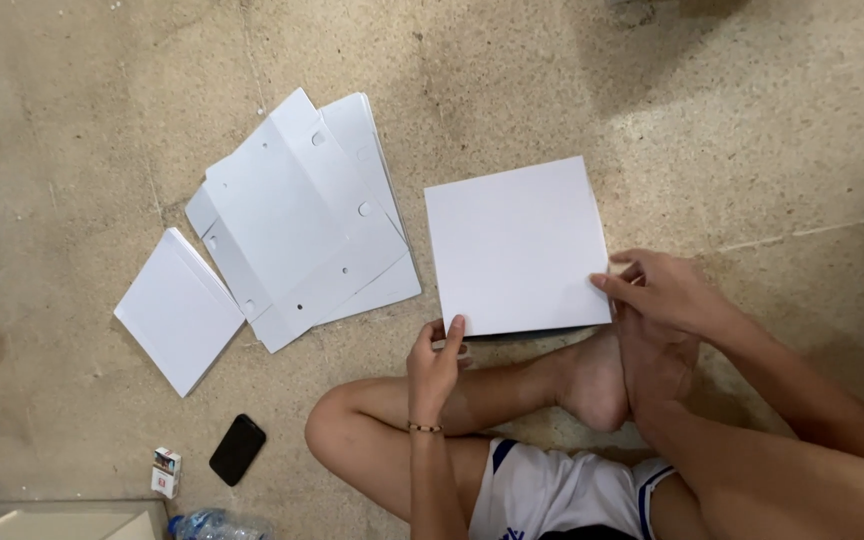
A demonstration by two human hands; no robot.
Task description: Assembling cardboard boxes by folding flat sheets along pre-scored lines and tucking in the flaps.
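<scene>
On the concrete floor point(572, 90), just ahead of crossed legs, lies a white square card point(512, 245). Left hand point(435, 365) pinching its near edge between thumb and fingers; right hand point(664, 292) pressing curled fingertips on the right edge. Seemingly mid-squaring; next calls for even pressure along both edges.

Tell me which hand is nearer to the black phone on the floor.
Left. The left hand grips the white square sheet at its bottom-left corner, just right of and above the black phone. The right hand holds the sheet's right edge, much farther off.
</scene>
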